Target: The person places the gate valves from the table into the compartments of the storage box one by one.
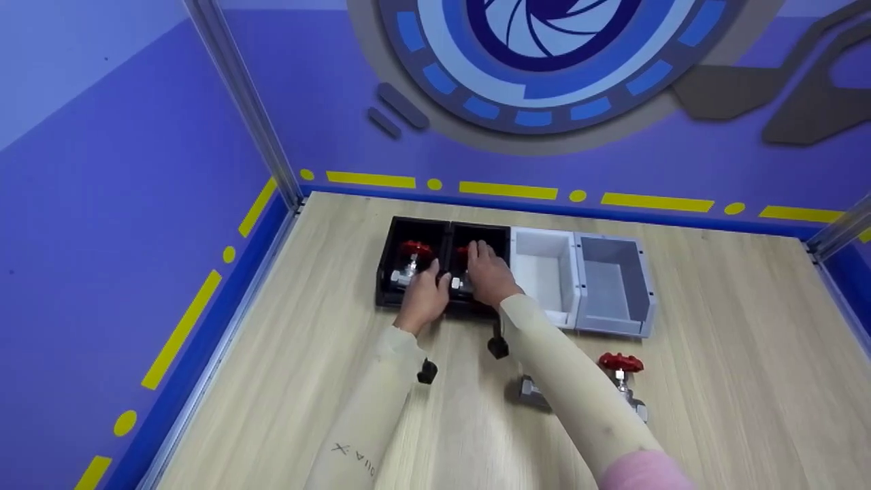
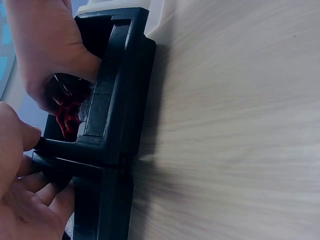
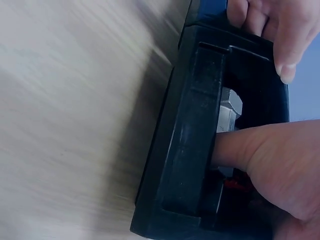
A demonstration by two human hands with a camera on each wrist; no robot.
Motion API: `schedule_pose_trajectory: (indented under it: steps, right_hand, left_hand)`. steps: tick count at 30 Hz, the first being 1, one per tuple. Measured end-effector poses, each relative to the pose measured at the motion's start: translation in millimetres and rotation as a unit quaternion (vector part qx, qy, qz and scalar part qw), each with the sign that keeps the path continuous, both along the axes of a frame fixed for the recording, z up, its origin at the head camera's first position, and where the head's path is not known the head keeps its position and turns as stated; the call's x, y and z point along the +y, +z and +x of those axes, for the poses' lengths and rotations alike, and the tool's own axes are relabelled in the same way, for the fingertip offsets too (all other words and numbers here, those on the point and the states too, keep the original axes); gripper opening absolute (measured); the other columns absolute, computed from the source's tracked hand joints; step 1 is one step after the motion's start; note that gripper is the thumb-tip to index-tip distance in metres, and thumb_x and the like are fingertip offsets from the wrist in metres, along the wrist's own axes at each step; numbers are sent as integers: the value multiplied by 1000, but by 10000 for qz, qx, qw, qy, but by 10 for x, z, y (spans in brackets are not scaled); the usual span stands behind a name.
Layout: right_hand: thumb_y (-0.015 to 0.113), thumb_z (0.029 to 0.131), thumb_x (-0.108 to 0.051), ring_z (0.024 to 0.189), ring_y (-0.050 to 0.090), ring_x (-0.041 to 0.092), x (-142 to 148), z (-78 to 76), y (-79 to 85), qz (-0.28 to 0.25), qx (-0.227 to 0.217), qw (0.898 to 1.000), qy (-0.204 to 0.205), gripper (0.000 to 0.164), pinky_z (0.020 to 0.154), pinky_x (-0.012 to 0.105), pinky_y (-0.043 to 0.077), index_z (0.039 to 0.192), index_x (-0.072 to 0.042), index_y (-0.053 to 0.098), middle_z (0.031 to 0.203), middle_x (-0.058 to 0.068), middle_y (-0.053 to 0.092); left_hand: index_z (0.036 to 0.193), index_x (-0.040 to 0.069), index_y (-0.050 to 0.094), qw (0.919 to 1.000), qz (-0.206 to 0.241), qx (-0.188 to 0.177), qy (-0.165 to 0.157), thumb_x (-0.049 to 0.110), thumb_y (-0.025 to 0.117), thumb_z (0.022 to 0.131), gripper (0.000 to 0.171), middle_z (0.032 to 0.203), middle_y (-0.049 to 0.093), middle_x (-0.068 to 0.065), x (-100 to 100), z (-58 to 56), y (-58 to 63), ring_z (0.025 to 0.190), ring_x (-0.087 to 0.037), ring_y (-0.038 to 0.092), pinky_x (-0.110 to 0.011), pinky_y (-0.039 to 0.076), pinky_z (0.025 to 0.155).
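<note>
Two black bins stand side by side, the left bin [image 1: 385, 275] and the right bin [image 1: 486, 230]. A metal gate valve [image 1: 403, 278] with a red handwheel lies in the left one. At the wall between the bins, my left hand [image 1: 424, 297] pinches the edge, thumb on one side and fingers inside the left bin. My right hand [image 1: 491, 273] reaches into the right bin and grips a second metal valve [image 3: 228, 111]. Its red handwheel [image 2: 69, 119] shows under that hand in the left wrist view; much of its body is hidden.
A white bin [image 1: 576, 269] and a grey bin [image 1: 641, 272] adjoin the black ones. On the wooden table [image 1: 742, 381], another red-wheeled valve [image 1: 621, 367] and a metal fitting [image 1: 533, 390] lie partly behind my right forearm. Blue-purple panels [image 1: 129, 224] enclose the table.
</note>
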State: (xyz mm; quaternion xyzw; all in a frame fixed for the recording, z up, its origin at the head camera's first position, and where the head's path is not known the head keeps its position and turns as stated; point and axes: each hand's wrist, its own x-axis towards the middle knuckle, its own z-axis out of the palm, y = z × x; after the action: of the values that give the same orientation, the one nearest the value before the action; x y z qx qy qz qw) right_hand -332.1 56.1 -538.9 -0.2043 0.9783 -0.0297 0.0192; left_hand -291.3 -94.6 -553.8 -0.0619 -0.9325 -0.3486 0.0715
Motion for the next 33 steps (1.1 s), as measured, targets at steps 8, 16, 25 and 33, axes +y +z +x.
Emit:
schedule_pose_trajectory:
  steps: [8, 16, 25, 33]
  right_hand:
    - [77, 78, -10, 138, 36, 45, 41, 13, 53, -487, -346, 9982, 100, 92, 110, 45, 40, 148, 10, 22, 150, 34, 29]
    - [76, 78, -5, 140, 34, 41, 72, 64, 117, -1101, -819, 9905, -33, 95, 109, 42, 41, 151, 6, 17, 154, 33, 21]
    - [74, 83, -11, 133, 46, 38, 137, 123, 223, -1454, -1024, 9840, -87, 93, 103, 42, 47, 153, 2, 14, 157, 28, 16]
    - [78, 79, -13, 135, 42, 39, 144, 209, 294, -1935, -918, 9768, 13, 96, 108, 44, 42, 152, 3, 18, 157, 28, 18]
  left_hand:
    - [137, -8, 49, 10000, 20, -58, 6, 21, 52, 99, 47, 120, 65, -25, 4, -12, 2, 110, -39, 63, -47, 49, 96]
    - [139, -8, 45, 9997, 81, -226, 10, 22, 51, 100, 50, 127, 61, -24, 2, -9, 0, 115, -38, 61, -45, 48, 100]
    - [139, -6, 46, 9997, 80, -214, 33, 24, 51, 100, 50, 125, 63, -25, -4, -7, -5, 114, -38, 61, -46, 48, 100]
    - [140, -6, 46, 9997, 108, -228, 33, 24, 51, 100, 51, 127, 61, -24, -2, -11, -11, 116, -37, 60, -46, 47, 100]
